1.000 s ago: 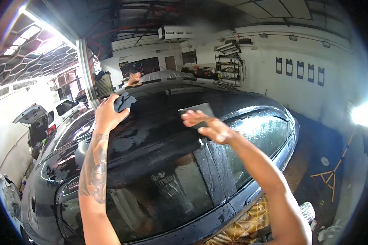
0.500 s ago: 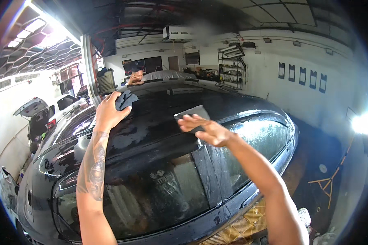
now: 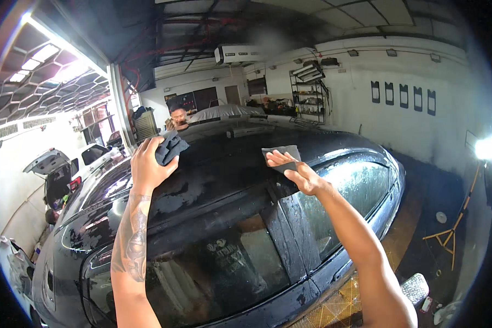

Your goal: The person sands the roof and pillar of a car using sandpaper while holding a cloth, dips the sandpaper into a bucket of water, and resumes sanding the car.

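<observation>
My left hand (image 3: pixel 150 167) is closed round a crumpled dark grey cloth (image 3: pixel 171 148), held over the black car's wet roof near its front. Further right, my right hand (image 3: pixel 296 170) has its fingers stretched out flat over a thin grey sheet that looks like sandpaper (image 3: pixel 291 151). The sheet lies on the roof near the side edge above the door pillar, and my palm hides part of it. Patches of water show on the black car (image 3: pixel 224 158), and its side windows are wet.
Beyond the roof a co-worker (image 3: pixel 178 116) is at the far side of the car. A lit work lamp on a yellow tripod (image 3: pixel 448 240) stands at right. A white car (image 3: pixel 90 156) with its tailgate raised is at left. Shelves (image 3: pixel 310 98) line the back wall.
My right hand and the grey sheet have shifted right along the roof edge. My left hand still grips the cloth; the view has shifted slightly.
</observation>
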Motion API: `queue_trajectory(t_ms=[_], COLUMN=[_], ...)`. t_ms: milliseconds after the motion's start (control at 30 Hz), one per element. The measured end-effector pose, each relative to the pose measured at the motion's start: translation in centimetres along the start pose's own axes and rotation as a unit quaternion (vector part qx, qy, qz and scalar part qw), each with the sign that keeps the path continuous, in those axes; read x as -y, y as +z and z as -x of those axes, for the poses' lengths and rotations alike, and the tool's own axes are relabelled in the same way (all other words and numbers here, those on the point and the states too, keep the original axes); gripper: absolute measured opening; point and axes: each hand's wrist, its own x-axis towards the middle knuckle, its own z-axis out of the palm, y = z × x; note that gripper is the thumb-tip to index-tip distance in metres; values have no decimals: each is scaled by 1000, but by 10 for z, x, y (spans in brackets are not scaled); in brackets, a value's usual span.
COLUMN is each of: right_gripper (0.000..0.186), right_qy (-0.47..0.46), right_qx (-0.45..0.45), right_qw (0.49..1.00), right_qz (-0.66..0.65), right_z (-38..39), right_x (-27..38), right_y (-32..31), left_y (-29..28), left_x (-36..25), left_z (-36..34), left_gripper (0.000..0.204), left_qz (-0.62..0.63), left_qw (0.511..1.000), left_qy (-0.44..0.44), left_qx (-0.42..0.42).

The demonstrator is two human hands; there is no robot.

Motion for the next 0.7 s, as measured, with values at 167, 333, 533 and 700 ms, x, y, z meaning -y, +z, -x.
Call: queue_trajectory(t_ms=[167,333,533,700], right_gripper=[57,56,59,58], right_qy=[67,252,395,296], right_qx=[-112,-183,-207,-150], right_qw=[991,907,823,866], right_qz=[37,283,353,374], right_z=[-6,37,31,-2], right_x=[-6,-39,-49,-21], right_y=[32,-10,-29,23], left_y=[12,74,142,137], left_x=[-53,-157,-201,-177], left_z=[0,-15,-39,-52], left_gripper=[48,61,38,37], left_qz=[35,0,110,102], left_qw=[995,976,969,982], left_qy=[95,177,150,53], left_qx=[-21,127,160,152])
